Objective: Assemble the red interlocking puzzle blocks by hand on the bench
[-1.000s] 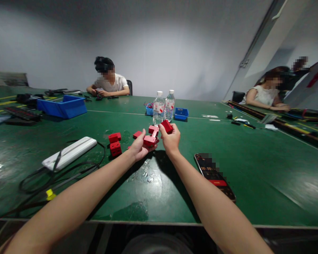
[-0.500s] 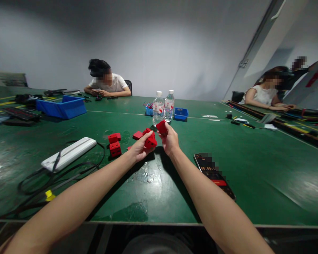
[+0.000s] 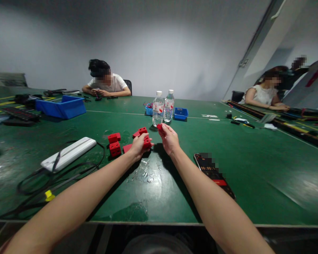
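My left hand (image 3: 139,146) is closed around a red block with square holes (image 3: 147,142), just above the table or on it; I cannot tell which. To its right, my right hand (image 3: 170,139) pinches a red piece (image 3: 159,126) between thumb and fingers, mostly hidden by them. Just beyond my left hand are a red block with holes (image 3: 142,130) and a flat red piece, and another flat red piece (image 3: 127,148) lies beside the wrist. Farther left, a red block with holes (image 3: 115,149) sits near other red pieces (image 3: 113,138).
Two water bottles (image 3: 158,111) stand beyond my hands, near a small blue tray (image 3: 181,114). A phone (image 3: 212,171) lies right of my right forearm. On the left are a white power strip (image 3: 69,154) with dark cables and a blue bin (image 3: 66,107). Two people sit across the table.
My left hand has turned and lowered slightly with its red block. The red piece in my right hand has tilted and shows less of its face. The two hands are slightly farther apart.
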The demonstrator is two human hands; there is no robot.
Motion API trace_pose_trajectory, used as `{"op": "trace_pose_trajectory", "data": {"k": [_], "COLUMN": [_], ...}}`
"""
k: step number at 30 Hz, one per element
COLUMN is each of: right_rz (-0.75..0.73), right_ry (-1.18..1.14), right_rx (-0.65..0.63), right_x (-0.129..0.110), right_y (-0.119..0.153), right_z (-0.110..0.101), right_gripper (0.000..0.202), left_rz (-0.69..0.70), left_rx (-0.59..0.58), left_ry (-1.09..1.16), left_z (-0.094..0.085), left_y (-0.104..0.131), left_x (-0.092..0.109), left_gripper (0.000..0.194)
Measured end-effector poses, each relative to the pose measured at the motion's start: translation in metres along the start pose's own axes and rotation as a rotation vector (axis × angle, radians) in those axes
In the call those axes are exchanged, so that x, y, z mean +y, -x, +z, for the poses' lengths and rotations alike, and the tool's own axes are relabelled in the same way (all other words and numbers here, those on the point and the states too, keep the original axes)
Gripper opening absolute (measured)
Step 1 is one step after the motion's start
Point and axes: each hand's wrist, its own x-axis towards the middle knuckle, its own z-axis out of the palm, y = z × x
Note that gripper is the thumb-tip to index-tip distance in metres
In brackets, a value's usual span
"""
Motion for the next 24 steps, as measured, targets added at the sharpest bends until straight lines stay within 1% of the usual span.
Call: {"op": "trace_pose_trajectory", "data": {"k": [2,4,7,9,12,15,18,24], "right_rz": [0.000,-0.018,-0.055,-0.068,-0.070,-0.063,-0.057,-0.045], "right_ry": [0.021,0.038,0.038,0.031,0.061,0.104,0.112,0.110], "right_rx": [-0.022,-0.035,-0.017,-0.003,-0.011,-0.001,0.015,0.024], "right_x": [0.001,0.003,0.006,0.007,0.008,0.010,0.011,0.011], "right_y": [0.000,-0.001,-0.001,-0.001,0.000,0.000,-0.001,-0.002], "right_z": [-0.001,-0.002,-0.002,-0.002,-0.002,-0.002,-0.004,-0.006], "right_gripper": [0.016,0.024,0.037,0.041,0.032,0.024,0.024,0.024], "left_rz": [-0.006,-0.008,-0.018,-0.009,0.004,-0.004,-0.005,-0.010], "left_rx": [0.012,-0.010,-0.048,-0.045,-0.027,-0.055,-0.088,-0.095], "left_ry": [0.019,0.039,0.066,0.085,0.104,0.094,0.072,0.048], "left_z": [-0.001,-0.001,-0.001,-0.001,-0.003,-0.003,-0.003,0.000], "left_y": [-0.001,-0.002,-0.004,-0.006,-0.009,-0.010,-0.008,-0.004], "left_x": [0.000,0.000,-0.002,-0.004,-0.005,-0.005,-0.006,-0.005], "left_gripper": [0.018,0.016,0.012,0.010,0.009,0.010,0.011,0.014]}}
